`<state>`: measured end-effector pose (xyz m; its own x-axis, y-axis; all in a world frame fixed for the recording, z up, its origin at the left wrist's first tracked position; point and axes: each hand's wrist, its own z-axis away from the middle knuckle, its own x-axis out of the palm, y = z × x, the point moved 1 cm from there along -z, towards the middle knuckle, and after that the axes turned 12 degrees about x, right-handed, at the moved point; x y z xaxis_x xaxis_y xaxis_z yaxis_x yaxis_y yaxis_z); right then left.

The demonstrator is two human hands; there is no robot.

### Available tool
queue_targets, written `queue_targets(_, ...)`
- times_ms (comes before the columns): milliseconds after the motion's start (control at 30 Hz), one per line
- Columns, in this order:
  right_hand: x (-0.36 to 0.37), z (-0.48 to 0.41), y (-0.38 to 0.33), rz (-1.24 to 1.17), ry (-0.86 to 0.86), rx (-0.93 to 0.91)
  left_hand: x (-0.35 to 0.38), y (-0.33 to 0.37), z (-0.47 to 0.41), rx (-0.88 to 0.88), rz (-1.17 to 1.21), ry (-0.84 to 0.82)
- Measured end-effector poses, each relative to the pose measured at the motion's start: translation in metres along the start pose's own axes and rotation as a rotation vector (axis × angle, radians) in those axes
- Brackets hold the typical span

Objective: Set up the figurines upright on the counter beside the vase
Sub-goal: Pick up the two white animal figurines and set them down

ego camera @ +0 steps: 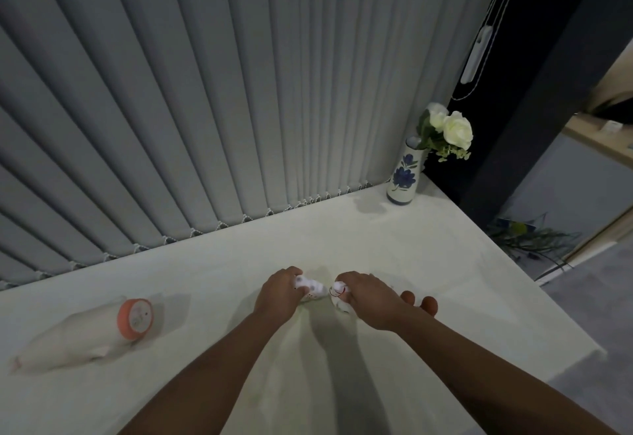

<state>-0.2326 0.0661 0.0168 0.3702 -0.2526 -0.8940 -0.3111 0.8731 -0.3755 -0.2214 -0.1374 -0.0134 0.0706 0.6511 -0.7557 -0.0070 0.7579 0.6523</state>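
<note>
2 white figurines sit mid-worktop (428, 280), each gripped: the left hand (279, 294) has its fingers closed around the spotted figurine (311, 288), the right hand (371, 299) clasps the red-marked figurine (339, 294). At left lies an orange-capped object (135, 318). Well beyond, at the far corner, a blue-flowered vase (404, 177) stands upright by the blinds (205, 92).

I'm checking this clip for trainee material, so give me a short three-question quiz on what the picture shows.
1. True or false: the vase lies on its side.
2. What does each hand hold? A) a small white figurine B) a flower C) nothing
3. Which object sits on the counter far to the person's left?

Key:
1. False; it stands upright in the far right corner with white flowers in it.
2. A; left hand on a spotted figurine, right hand on a figurine with red markings.
3. An orange round clock.
</note>
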Motion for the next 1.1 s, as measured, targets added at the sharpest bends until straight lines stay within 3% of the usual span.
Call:
queue_targets(267, 0.017, -0.006, 0.010, 0.027, 0.069, -0.034, 0.006, -0.007, 0.000, -0.012, -0.002, -0.023)
queue_targets(567, 0.020, -0.012, 0.015, 0.038, 0.034, -0.059, 0.008, -0.005, -0.001, 0.034, 0.006, -0.027)
queue_targets(1100, 0.019, -0.005, 0.013, -0.083, 0.110, -0.024, 0.013, -0.006, 0.009, 0.056, 0.039, 0.024)
